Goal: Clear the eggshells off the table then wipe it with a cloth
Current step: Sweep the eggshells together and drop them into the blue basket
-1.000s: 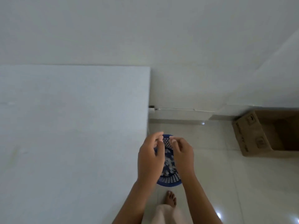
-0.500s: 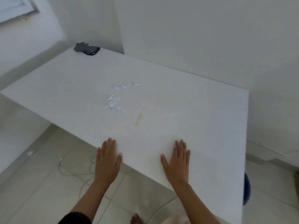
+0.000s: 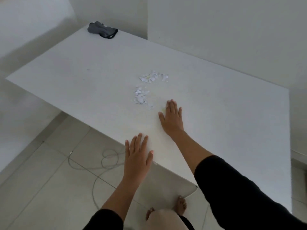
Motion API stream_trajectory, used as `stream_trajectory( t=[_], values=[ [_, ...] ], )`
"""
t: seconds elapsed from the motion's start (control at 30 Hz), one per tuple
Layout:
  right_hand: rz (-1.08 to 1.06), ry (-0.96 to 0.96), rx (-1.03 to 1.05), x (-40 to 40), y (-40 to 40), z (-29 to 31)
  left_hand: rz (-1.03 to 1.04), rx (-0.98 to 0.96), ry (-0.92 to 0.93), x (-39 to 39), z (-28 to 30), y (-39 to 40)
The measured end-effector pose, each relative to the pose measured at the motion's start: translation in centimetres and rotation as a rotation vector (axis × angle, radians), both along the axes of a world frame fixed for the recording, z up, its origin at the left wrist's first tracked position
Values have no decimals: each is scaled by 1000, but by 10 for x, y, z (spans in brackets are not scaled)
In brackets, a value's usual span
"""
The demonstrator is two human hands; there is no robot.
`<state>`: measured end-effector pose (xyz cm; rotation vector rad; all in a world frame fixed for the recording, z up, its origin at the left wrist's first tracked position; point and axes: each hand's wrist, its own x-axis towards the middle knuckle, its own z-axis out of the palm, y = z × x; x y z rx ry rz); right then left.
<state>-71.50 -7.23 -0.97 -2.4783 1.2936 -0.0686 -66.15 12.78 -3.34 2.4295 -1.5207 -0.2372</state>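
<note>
Two small heaps of white eggshell bits lie in the middle of the white table (image 3: pixel 83 77): a nearer heap (image 3: pixel 141 97) and a farther heap (image 3: pixel 153 78). My right hand (image 3: pixel 171 117) lies flat on the table, fingers straight, just right of the nearer heap, over a faint yellowish smear. At the table's near edge is my left hand (image 3: pixel 137 155), flat with fingers spread and holding nothing. A crumpled grey cloth (image 3: pixel 102 29) sits at the table's far left corner.
White walls stand close behind and to the left of the table. A grey cable (image 3: pixel 99 165) loops on the tiled floor left of my left hand. My bare feet (image 3: pixel 181 205) are under the table's near edge.
A second ago both hands were over a blue basket on the floor. The view has swung to the table, and my right hand has slid forward to the nearer shell heap.
</note>
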Motion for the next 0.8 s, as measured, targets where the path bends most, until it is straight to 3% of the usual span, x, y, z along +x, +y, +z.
stream_trajectory(
  t=[0.07,0.13,0.23,0.43,0.53,0.63,0.8],
  values=[
    [159,-80,-51,-6,15,-1,19,-13,-8,25,1,-5],
    [453,-138,-61,-19,37,-6,57,-4,-18,54,4,-10],
    [687,-50,-100,-27,33,-20,18,47,-10,93,2,-11],
    [398,-96,-130,25,-26,-15,-11,30,1,101,1,-10],
    [697,-189,-162,57,-8,-20,-8,16,29,103,4,-8],
    [869,-98,-132,85,-11,-28,-46,25,45,123,9,-11],
    [485,-105,-104,112,-74,-8,-37,8,23,171,16,-37]
  ],
)
